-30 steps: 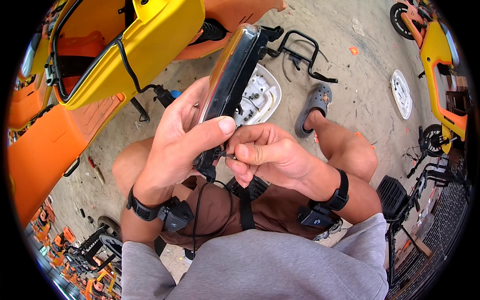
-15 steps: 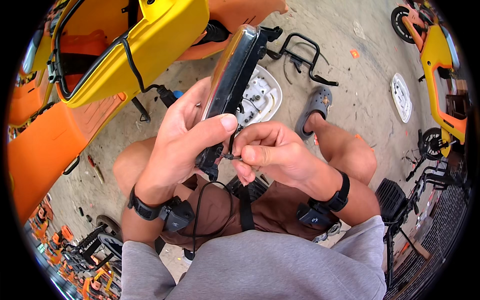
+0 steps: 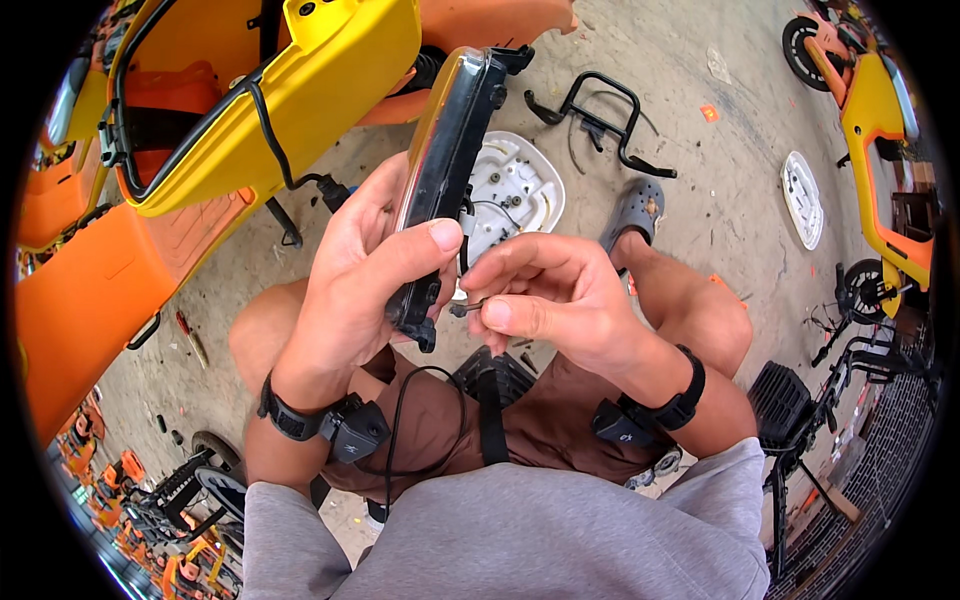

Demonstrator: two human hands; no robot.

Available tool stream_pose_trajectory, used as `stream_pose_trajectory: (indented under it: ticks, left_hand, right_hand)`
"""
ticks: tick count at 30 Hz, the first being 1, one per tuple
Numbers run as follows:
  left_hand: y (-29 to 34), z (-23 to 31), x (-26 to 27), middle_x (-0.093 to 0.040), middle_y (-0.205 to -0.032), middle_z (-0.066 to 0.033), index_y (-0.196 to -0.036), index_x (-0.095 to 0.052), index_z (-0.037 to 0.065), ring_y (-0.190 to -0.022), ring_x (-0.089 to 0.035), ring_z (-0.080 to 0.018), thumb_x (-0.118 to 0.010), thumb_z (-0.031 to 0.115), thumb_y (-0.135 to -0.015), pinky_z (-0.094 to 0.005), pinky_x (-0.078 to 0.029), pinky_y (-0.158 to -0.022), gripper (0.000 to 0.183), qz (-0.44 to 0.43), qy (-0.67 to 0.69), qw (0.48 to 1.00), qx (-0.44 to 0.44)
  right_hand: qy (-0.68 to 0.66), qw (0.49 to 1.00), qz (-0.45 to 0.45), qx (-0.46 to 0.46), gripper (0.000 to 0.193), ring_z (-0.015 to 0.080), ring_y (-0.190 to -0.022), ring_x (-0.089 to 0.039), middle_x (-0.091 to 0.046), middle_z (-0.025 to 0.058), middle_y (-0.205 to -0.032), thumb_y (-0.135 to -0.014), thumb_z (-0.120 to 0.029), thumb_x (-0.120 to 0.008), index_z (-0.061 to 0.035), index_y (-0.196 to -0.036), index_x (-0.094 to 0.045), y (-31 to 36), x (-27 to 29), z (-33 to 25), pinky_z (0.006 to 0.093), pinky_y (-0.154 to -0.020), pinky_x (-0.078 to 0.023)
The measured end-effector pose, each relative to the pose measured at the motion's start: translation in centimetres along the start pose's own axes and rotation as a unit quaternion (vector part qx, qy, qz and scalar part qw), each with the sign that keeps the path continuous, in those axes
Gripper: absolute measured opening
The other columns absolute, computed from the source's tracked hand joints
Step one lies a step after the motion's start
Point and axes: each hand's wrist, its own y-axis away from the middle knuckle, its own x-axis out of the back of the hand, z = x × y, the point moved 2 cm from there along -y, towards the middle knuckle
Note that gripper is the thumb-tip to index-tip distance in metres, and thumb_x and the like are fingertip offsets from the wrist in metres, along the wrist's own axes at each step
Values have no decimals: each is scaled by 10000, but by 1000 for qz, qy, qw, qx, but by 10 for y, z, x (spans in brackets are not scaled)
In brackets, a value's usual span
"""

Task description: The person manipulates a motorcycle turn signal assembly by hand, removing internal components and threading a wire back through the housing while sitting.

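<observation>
Lamp housing is tilting above the brown shorts; the left hand is gripping it, fingers curling round, thumb pressing the black casing. Near its lower end, the right hand is pinching a small dark part, thumb and forefinger nearly meeting. A slackening pinch could be sending that part down onto the floor, where a white shell is lying.

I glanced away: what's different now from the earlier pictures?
The right hand has drawn the small dark piece rightward, away from the long lamp unit's lower end, leaving a visible gap. The unit's upper end has tilted slightly left. Neither hand visibly let go: the left hand still holds the unit, the right still pinches the piece. The white tray stays on the floor.
</observation>
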Motion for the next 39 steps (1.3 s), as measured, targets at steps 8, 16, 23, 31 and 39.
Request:
stream_pose_trajectory:
  ticks: [8, 16, 23, 31, 39]
  left_hand:
    - [-1, -2, 3, -532, -639, -32, -1356, -402, -61, -475, -502, -71, -626, 261, -820, -177, -392, -407, 664, 16, 3, 1000, 2]
    - [-3, -4, 1, -539, -661, -39, -1345, -401, -67, -469, -499, -71, -637, 219, -835, -183, -400, -415, 630, 8, -5, 1000, -15]
    - [-3, -11, 10, -612, -981, -30, -1320, -441, -42, -775, -570, -40, -668, 107, -865, -181, -459, -633, 530, -30, 43, 999, -11]
    - [-3, -10, 5, -580, -1141, -62, -1326, -440, -59, -974, -557, -79, -667, 110, -873, -220, -459, -821, 534, -9, -20, 999, -33]
    - [0, -8, 2, -566, -1132, -50, -1357, -416, -58, -991, -529, -87, -674, 144, -879, -235, -443, -852, 579, -9, -52, 997, -50]
  right_hand:
    - [243, 957, 86, 135, 155, 133, -801, -667, -703, 118, -959, -866, -30, -694, 41, -1003, -685, 4, -5, -8, 254, -683, -540]
    - [432, 853, 54, 288, 142, 179, -750, -675, -707, 130, -838, -808, 46, -705, 42, -950, -700, 3, -8, -16, 260, -644, -517]
    - [503, 785, 59, 357, 167, 203, -662, -669, -700, 109, -789, -747, 65, -724, 12, -905, -707, 2, -9, -13, 273, -574, -506]
    - [401, 890, 105, 190, 120, 127, -611, -633, -687, 94, -749, -828, -12, -710, 40, -936, -703, 5, -11, -8, 254, -546, -501]
    - [69, 992, 95, -35, 164, 95, -615, -616, -666, 70, -734, -908, -88, -663, 63, -961, -699, 2, -7, -2, 242, -538, -522]
